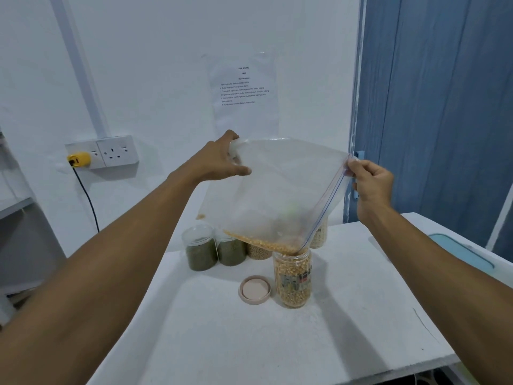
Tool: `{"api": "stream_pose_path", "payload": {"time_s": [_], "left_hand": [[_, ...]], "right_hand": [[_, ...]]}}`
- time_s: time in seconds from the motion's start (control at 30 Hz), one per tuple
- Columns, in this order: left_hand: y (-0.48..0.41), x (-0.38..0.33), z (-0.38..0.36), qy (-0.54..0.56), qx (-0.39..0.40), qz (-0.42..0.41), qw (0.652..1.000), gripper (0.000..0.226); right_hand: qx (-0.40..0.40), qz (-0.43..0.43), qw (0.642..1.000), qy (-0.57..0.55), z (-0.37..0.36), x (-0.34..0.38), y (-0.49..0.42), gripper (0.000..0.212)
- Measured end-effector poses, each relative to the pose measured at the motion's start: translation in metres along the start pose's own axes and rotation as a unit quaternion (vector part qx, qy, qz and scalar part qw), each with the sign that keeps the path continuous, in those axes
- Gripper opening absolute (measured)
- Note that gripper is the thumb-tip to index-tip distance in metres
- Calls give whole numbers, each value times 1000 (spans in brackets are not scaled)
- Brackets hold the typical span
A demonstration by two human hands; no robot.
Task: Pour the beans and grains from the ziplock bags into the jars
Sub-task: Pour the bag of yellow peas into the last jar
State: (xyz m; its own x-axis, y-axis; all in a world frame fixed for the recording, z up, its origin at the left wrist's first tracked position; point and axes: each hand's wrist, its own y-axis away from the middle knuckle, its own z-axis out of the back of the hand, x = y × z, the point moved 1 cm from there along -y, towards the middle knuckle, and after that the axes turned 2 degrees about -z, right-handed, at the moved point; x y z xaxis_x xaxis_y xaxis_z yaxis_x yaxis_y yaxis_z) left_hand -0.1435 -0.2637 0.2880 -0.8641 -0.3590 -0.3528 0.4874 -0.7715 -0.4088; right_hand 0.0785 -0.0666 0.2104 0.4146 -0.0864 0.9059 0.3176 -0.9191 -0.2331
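Observation:
A large clear ziplock bag hangs tilted above the table, its lowest corner at the mouth of an open glass jar. Yellow corn kernels lie along the bag's low edge and fill most of the jar. My left hand grips the bag's upper left corner. My right hand pinches the zip edge at the upper right. The jar's beige lid lies upside down on the table just left of the jar.
Behind stand two jars of green beans, a jar of pale beans and a jar of light grains. A light blue box sits at the white table's right edge. A wall socket with a yellow plug is at left.

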Motion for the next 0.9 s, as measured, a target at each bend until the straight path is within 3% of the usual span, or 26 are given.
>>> {"api": "stream_pose_path", "payload": {"time_s": [0.07, 0.13, 0.2, 0.3, 0.63, 0.9], "left_hand": [[3, 11, -1, 2, 13, 36, 999, 73], [8, 24, -4, 5, 46, 96, 994, 65], [13, 36, -8, 23, 69, 122, 990, 41], [18, 45, -8, 55, 32, 105, 992, 7], [13, 35, 6, 21, -68, 50, 996, 10], [12, 28, 5, 19, -68, 32, 997, 11]], "right_hand": [[1, -1, 1000, -1, 2, 0, 0, 12], [1, 1, 1000, 0, 4, 0, -1, 13], [1, 1, 1000, 3, 4, 0, 0, 13], [3, 3, 1000, 0, 1, 1, 0, 12], [-3, 3, 1000, -11, -1, -5, -3, 12], [-26, -2, 1000, 0, 8, -8, -4, 13]]}}
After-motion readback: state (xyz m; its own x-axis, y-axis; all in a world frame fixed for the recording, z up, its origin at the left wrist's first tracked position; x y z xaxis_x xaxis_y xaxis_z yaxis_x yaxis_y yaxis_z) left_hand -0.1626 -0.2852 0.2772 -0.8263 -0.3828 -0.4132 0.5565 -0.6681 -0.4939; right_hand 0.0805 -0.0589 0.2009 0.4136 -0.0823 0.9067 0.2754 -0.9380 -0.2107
